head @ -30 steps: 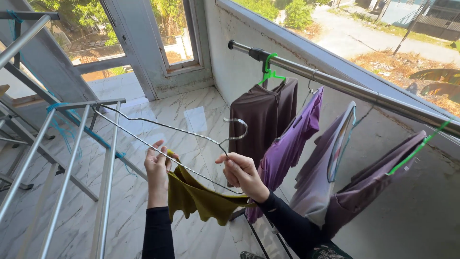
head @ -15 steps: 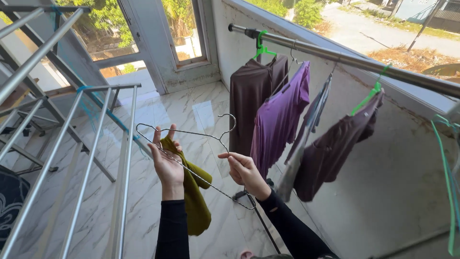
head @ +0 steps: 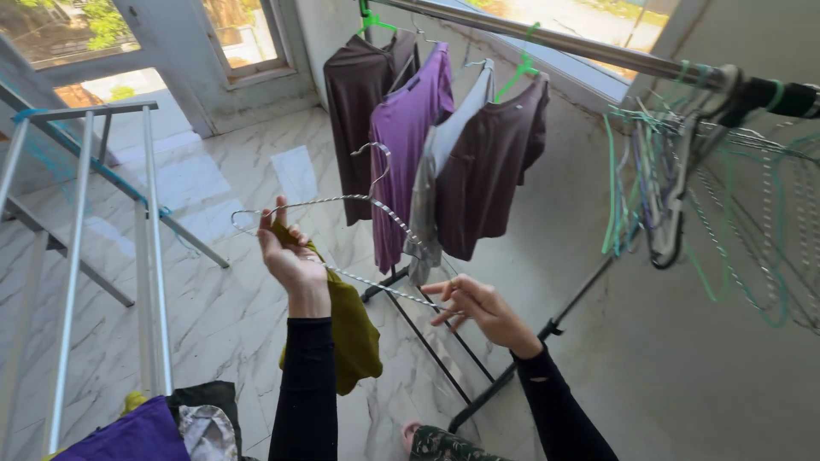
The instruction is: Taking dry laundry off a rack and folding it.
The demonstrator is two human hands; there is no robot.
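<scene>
Gripping a twisted wire hanger (head: 367,226) and a mustard cloth (head: 350,329) together, the left hand (head: 290,256) is clenched around both at the hanger's left end, palm turned to the camera. The cloth drapes soft and limp from that fist, falling behind the black sleeve. The right hand (head: 478,303) sits at the hanger's lower right corner, fingers spread and loosely curled; the thin wire touches the fingertips, but whether they pinch it I cannot tell. The hanger is held in the air between the two hands, its hook up. Just beyond it hang a purple shirt (head: 406,145) and two maroon tops, matte and creased, on a shiny steel rail (head: 547,38). At the right, a tangle of green and wire hangers (head: 683,188) dangles from the rail. At the left stands a tubular metal drying rack (head: 149,248) over a glossy marble floor (head: 222,299).
</scene>
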